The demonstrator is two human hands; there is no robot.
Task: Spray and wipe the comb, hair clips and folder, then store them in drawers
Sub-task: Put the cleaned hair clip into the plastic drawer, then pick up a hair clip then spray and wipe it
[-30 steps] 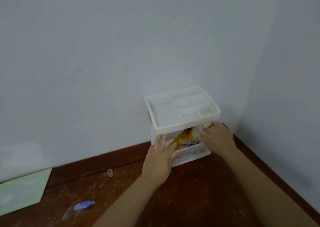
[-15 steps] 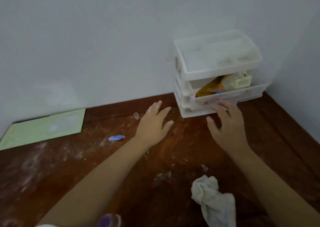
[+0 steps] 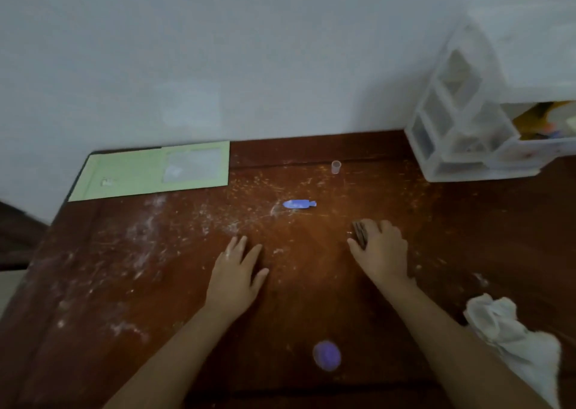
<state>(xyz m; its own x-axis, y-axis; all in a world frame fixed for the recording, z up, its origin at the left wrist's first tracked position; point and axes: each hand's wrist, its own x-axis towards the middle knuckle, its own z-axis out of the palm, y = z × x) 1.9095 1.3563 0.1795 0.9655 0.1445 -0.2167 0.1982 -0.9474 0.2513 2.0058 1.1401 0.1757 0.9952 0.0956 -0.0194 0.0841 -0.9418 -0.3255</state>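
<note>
My right hand lies on the dusty wooden table, its thumb and curled fingers closing round a small dark brown hair clip. Flat on the table to its left rests my left hand, fingers straight, holding nothing. A blue hair clip lies beyond the two hands. The green folder lies at the back left against the wall. A white drawer unit stands at the back right; one drawer is pulled out and holds an orange item.
A crumpled white cloth lies at the right near my forearm. The purple top of a spray bottle shows between my arms. A small clear cap stands near the drawers. White dust streaks the tabletop. The table's left edge drops off.
Both hands left the drawer unit and came back down to the table. My view swung left and down. My right hand now closes on the brown clip; the drawer stays pulled out.
</note>
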